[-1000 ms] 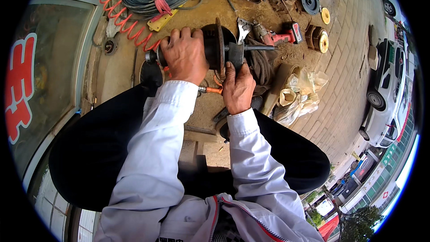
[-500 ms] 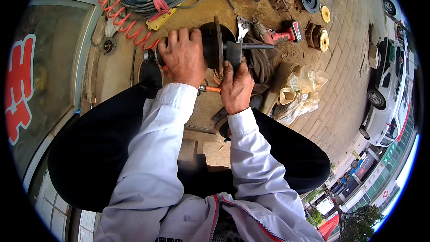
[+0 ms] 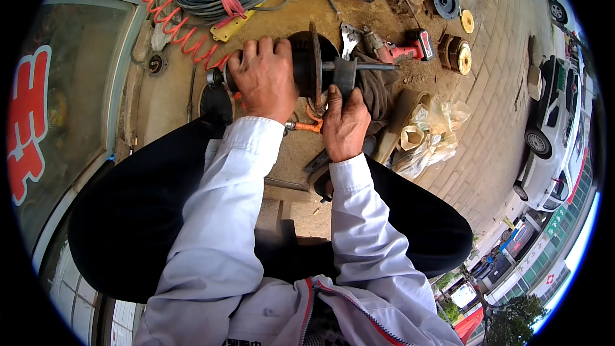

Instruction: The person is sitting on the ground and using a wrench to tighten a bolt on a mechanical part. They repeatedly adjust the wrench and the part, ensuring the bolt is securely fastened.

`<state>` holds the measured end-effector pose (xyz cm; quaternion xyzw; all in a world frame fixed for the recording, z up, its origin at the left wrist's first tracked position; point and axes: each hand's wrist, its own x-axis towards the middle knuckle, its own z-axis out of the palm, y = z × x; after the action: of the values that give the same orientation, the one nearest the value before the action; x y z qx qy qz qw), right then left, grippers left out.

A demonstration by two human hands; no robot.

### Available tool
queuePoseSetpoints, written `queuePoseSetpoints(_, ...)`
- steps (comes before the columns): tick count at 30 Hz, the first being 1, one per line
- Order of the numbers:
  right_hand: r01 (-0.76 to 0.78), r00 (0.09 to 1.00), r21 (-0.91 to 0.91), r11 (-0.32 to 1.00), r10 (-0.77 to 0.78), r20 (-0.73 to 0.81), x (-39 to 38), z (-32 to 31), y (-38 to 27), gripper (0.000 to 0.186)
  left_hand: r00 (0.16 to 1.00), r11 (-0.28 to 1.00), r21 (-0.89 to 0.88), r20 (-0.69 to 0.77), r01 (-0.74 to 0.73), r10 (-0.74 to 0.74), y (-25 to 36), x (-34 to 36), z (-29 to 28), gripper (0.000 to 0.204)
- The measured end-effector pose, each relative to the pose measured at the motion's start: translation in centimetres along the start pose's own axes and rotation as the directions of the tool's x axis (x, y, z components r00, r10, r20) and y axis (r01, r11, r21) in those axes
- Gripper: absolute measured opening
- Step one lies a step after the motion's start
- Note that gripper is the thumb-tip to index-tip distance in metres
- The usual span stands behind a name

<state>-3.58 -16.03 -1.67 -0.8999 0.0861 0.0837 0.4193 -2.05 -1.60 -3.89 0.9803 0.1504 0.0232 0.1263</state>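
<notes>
Head view: dark grey block [image 3: 344,78] stands off the rust-brown round flange [image 3: 315,67]

The block sits at the straight grey metal rod [image 3: 378,66] that runs out from the flange; whether it encircles the rod or only lies against it cannot be told. Half a second ago it was up close to the flange; now a short stretch of rod shows between them. The right hand [image 3: 346,125] has shifted rightward with it, thumb and fingers pinching its lower end. The left hand [image 3: 262,80] has hardly moved, its fingers closed over the black cylindrical body [image 3: 301,70] behind the flange and hiding much of it. The whole piece is held crosswise above the ground, beyond the person's knees.

Just past the block lie a silver-grey flat spanner [image 3: 350,37] and a rumpled brown cloth [image 3: 379,96], which the rod crosses in this view. A red-and-black cordless power tool [image 3: 403,51] rests near the rod's far end. A cream translucent plastic bag [image 3: 432,131] lies right of the right hand. Beyond the left hand are a coiled red air hose [image 3: 168,22] and a looped dark grey hose [image 3: 192,9].
</notes>
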Motion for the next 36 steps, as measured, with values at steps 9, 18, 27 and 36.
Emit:
queuePoseSetpoints(9,0.049,0.997,0.011,0.999,-0.048,-0.066,0.3,0.2,0.6,0.023,0.963,1.0,-0.026,0.268,-0.005,0.012,-0.2,2.3,-2.1,0.036)
queuePoseSetpoints(18,-0.003,1.0,0.03,1.0,0.003,0.001,0.0,0.7,0.3,0.031,0.998,0.997,-0.068,0.046,-0.04,0.044,-0.6,-0.1,-1.7,0.068)
queuePoseSetpoints(27,0.03,0.996,0.013,0.999,-0.029,-0.086,0.3,0.2,1.1,0.029,0.998,0.999,-0.016,0.039,-0.044,0.044,-0.3,0.1,-0.7,0.064)
queuePoseSetpoints(36,0.05,0.997,-0.001,0.999,-0.05,-0.055,0.2,0.2,1.0,0.025,0.998,1.0,-0.007,0.061,-0.022,0.022,-0.3,0.5,-0.9,0.063)
